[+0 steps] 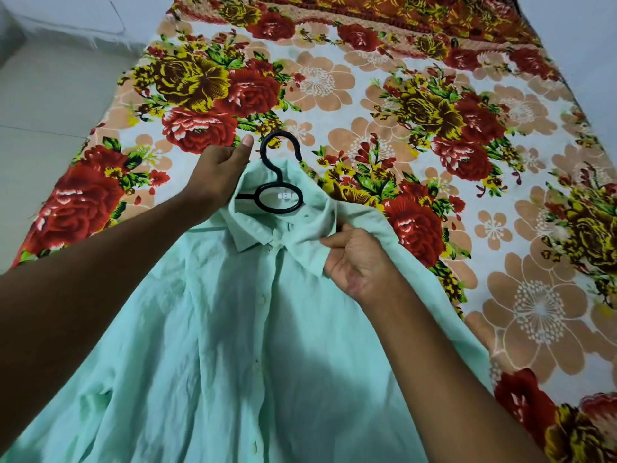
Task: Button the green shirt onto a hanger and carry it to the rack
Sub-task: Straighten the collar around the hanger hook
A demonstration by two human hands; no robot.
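A pale green shirt (233,329) lies front up on the bed, its placket buttoned down the middle. A black plastic hanger (278,182) sits inside the collar, with its hook sticking out above the neck. My left hand (220,168) rests at the left side of the collar, fingers under or behind the fabric, thumb raised. My right hand (357,259) pinches the shirt's right shoulder fabric just beside the collar. The hanger's arms are hidden inside the shirt.
The bed is covered by a floral sheet (434,128) with red and yellow roses. A pale floor (50,111) lies to the left of the bed. A darker patterned band (367,11) runs across the far end.
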